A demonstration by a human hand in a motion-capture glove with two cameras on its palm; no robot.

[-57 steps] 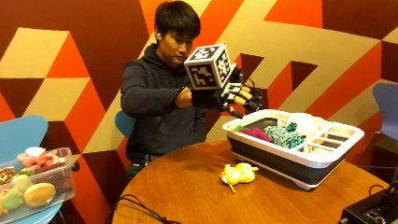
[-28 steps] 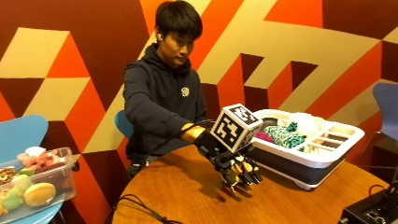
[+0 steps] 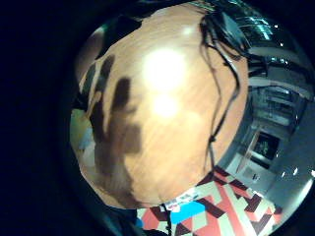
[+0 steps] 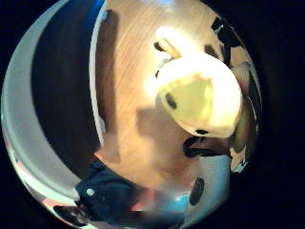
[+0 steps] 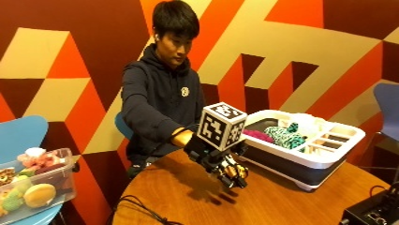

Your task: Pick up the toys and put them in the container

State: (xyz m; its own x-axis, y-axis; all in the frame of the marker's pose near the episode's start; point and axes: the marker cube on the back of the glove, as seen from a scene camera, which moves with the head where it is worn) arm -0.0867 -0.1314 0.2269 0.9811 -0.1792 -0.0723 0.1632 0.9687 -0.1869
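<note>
Gloved right hand (image 5: 223, 165) is above the round wooden table (image 5: 187, 197), fingers curled round the yellow plush toy (image 4: 202, 98) — toy lifted off the tabletop, close against the palm. White container (image 5: 324, 157) sits just beside, holding other toys.

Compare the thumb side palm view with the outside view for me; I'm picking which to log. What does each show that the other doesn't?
Only the thumb side palm view shows the yellow plush toy, close to the palm and above the wood. Only the outside view shows the person, the gloved right hand over the table, the toys already in the white container and the clear bin on the blue chair. Both show the round wooden table and the container's white wall.
</note>
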